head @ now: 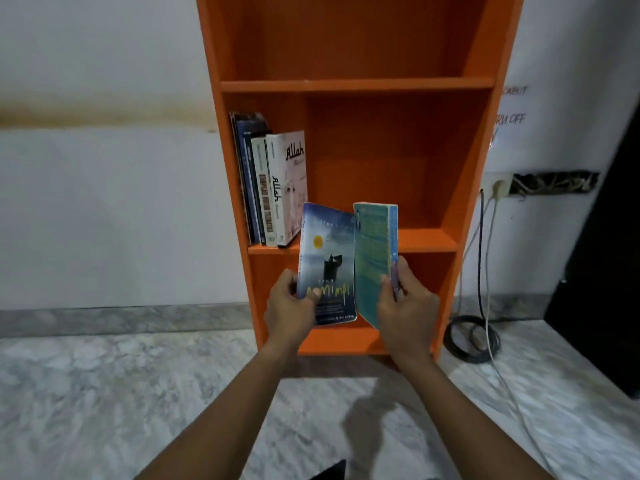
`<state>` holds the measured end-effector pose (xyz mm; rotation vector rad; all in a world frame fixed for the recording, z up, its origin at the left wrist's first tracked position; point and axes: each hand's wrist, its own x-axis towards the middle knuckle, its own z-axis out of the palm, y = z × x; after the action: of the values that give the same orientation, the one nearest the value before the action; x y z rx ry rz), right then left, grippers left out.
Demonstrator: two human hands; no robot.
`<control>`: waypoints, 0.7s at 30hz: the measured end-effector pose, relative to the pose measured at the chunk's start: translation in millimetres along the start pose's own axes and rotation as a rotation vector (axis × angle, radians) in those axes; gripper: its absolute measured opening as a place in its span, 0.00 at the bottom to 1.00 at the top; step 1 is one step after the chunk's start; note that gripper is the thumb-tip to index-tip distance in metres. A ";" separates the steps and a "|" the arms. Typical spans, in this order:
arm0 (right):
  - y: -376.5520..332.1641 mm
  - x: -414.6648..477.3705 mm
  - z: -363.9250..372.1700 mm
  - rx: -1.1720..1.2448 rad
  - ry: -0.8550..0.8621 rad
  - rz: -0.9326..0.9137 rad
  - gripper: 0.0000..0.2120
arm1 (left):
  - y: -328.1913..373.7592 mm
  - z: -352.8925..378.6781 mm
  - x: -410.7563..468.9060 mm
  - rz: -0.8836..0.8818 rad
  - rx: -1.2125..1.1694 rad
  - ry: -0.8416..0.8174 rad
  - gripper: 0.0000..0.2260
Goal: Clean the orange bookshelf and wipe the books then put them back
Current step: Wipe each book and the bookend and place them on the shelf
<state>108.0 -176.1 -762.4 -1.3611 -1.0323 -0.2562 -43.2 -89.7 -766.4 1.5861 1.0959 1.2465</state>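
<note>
The orange bookshelf (356, 85) stands against the white wall. Several books (270, 188) stand upright at the left end of its middle shelf, the outermost white with black lettering. My left hand (294, 308) grips the lower left corner of a dark blue book (327, 258) with a sun and boat on its cover. My right hand (407, 306) holds a teal book (374, 251) by its lower spine edge. Both books are upright, side by side, in front of the middle and bottom shelves. The top shelf and the right part of the middle shelf hold nothing.
Marble-patterned floor (104, 393) lies in front of the shelf. To the right, a wall socket (497, 185) feeds cables that drop to a black coil (471, 336) on the floor. A dark panel (602, 271) stands at the far right.
</note>
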 end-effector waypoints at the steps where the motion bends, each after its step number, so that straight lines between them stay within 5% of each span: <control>1: -5.9 8.7 3.6 0.033 0.003 -0.008 0.09 | 11.2 0.0 7.0 0.011 -0.021 -0.001 0.09; 8: -9.9 45.5 35.4 0.081 -0.010 -0.045 0.11 | 41.8 9.8 45.4 0.108 0.022 0.027 0.10; 17: -15.6 96.5 114.3 0.054 0.120 -0.075 0.12 | 42.9 9.3 71.0 0.119 0.112 0.478 0.12; 21: -5.5 108.8 161.3 0.017 0.083 -0.068 0.16 | 32.6 -1.4 88.5 0.185 0.124 0.543 0.14</control>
<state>91.8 7.9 -700.8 -1.2913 -1.0100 -0.3513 -28.4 -14.3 -711.6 1.5022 1.4008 1.8333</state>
